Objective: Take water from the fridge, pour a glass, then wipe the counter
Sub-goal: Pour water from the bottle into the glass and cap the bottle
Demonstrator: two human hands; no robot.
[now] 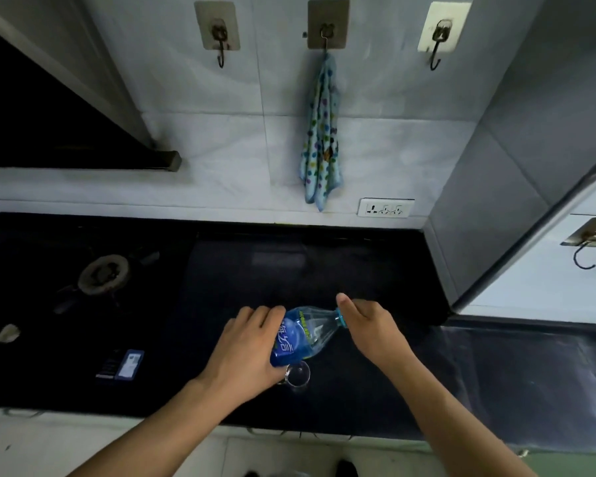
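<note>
Water bottle [301,335] tilts above the black counter [375,270], tiled wall [186,132] behind.

The bottle [303,335] lies tilted above the glass [298,375] on the counter [375,270], cloth [320,139] hanging behind.

Dim, bluish cast, soft focus, wide-angle bending
</note>
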